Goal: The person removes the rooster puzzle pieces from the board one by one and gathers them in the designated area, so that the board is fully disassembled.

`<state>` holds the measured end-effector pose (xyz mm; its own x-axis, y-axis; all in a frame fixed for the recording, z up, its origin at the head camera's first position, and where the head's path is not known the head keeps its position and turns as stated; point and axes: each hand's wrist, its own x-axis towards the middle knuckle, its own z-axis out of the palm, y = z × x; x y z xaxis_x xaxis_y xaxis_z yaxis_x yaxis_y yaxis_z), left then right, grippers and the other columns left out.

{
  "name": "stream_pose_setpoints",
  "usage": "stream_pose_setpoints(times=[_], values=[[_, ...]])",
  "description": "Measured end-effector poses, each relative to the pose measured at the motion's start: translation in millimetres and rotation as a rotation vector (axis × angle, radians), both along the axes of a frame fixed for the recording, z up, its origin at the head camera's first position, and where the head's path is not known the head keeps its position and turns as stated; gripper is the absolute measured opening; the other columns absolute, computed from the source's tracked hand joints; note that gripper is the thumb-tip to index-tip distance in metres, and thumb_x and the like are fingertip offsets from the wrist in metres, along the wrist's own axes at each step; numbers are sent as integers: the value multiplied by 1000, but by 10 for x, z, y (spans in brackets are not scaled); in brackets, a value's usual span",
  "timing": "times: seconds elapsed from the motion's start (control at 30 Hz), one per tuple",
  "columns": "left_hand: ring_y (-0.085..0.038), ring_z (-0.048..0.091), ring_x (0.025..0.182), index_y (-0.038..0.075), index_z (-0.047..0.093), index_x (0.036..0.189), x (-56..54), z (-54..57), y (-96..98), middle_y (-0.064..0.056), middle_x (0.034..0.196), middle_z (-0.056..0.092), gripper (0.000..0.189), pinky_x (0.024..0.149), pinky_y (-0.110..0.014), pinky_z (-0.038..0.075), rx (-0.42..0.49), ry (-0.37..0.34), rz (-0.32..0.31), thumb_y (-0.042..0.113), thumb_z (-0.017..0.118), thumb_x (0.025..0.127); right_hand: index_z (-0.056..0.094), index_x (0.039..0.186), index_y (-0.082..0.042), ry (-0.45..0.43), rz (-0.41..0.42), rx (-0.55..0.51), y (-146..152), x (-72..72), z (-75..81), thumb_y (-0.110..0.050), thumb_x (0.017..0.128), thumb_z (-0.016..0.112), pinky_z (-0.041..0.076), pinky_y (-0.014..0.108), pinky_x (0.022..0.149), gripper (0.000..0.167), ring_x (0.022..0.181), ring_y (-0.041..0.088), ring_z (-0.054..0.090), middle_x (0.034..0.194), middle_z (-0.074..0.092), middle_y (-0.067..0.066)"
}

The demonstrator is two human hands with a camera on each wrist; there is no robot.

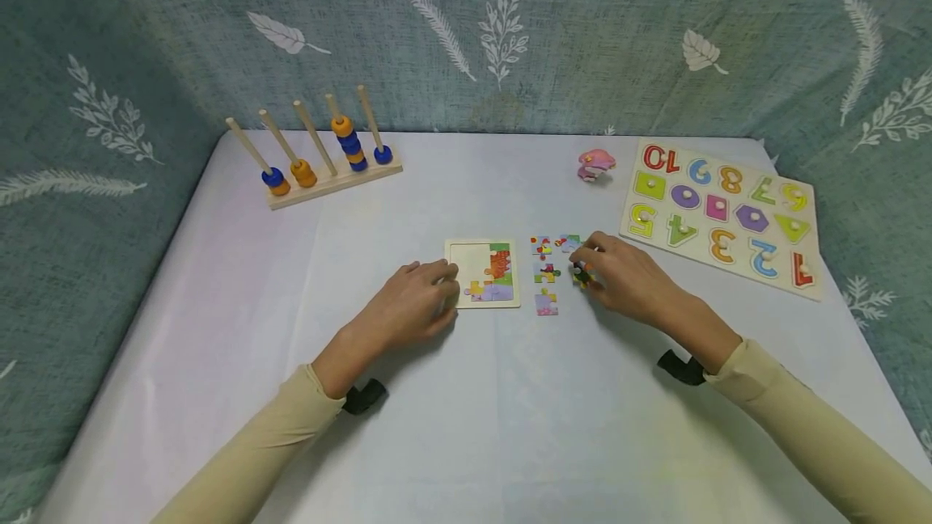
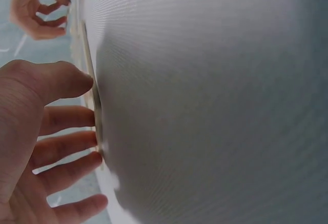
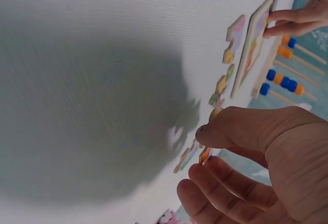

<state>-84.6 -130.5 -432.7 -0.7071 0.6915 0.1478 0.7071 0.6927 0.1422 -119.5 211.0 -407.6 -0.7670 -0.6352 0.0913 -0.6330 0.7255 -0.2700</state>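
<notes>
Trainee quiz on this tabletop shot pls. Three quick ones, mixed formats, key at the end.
1. What does the right hand hold?
A) the pink figure
B) a puzzle piece
C) a number tile

2. True or false: the middle peg of the abacus is bare.

3. Fill in: in the head view, the loose pieces lie to the ____ of the puzzle tray, while the left hand is at its opposite edge.

Key:
1. B
2. True
3. right
</notes>
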Motion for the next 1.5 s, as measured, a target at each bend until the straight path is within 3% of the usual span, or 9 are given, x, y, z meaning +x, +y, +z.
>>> stream_pose_setpoints(times=[0.33,0.57,1.5], values=[[-28,59,118,9,71,97,9,-41,-21,-12,123,64,15,94,-56,48,26,5,4,21,71,89,72,109,-4,-1,13,9,-33,-68,-55,3,75,82,54,40,74,36,89,25,60,106,62,12],[-29,56,124,8,72,100,9,-38,-18,-13,127,63,16,96,-55,48,26,-12,12,21,71,89,72,108,-5,-20,21,7,-73,-76,-90,3,75,82,54,40,76,35,91,25,60,105,62,11],[-32,53,130,9,72,98,27,-18,-1,-14,131,62,15,99,-52,46,26,-59,51,21,71,90,74,108,-5,-63,-32,34,-60,-75,-125,1,79,80,53,43,77,30,89,25,61,100,65,10]])
